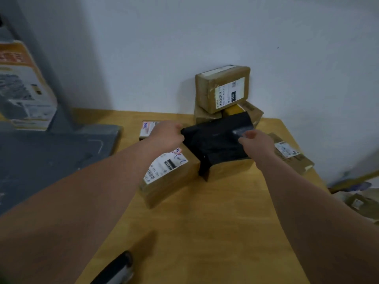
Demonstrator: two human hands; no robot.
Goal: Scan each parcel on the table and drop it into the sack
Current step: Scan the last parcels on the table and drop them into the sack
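— Which step?
— Judging by the grip, picking up: taking the black parcel off the pile, ahead of scanning.
— Held how?
— Gripped at both ends. Curled round its left edge with the left hand, with the fingers tucked in and mostly hidden. Pinched at its right end with the right hand, on a pale patch, probably the label; too blurred to swear to.
— And around the fingers?
— Just below the left fingers, a brown box, label up, touching the black parcel. Beyond both sets of fingers, against the wall, a stack of taped boxes. Just behind the left hand, a small white box. Just right of the right fingers, a flat brown parcel. All resting on the wooden surface.
— Next?
— Calls for freeing one hand, turning the label up and reaching for a scanner. Possibly the dark thing, well nearer than the fingers at the surface's near edge, though too blurred to name. Then finding the sack, not in view here.
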